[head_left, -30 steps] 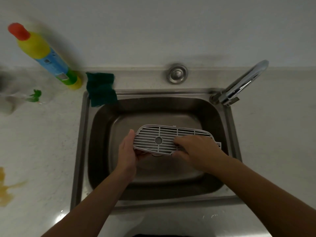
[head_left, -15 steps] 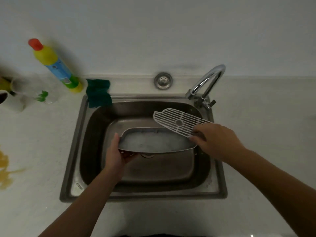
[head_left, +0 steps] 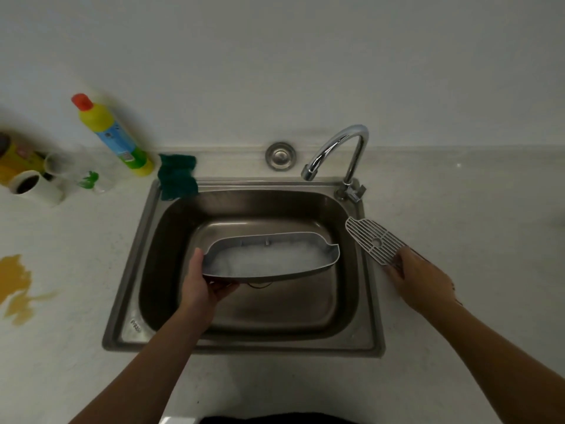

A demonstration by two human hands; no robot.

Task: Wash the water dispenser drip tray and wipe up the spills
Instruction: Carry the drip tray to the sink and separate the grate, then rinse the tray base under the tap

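Bare forearms; bare left hand (head_left: 200, 289) and right hand (head_left: 422, 276); dark clothing (head_left: 275, 420) below.

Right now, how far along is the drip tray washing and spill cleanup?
Done: the grate is off the drip tray; the right hand holds it at the sink's right rim. In hand: the left hand holds the drip tray, sudsy, over the sink. Left: rinsing, with no water from the faucet, and the amber spill on the counter, unwiped; the green scouring pad lies untouched.

A kitchen — a steel sink (head_left: 128, 270) with faucet (head_left: 339, 148) in a pale counter (head_left: 458, 240), detergent bottle (head_left: 113, 136) and cups (head_left: 33, 185) beside it.
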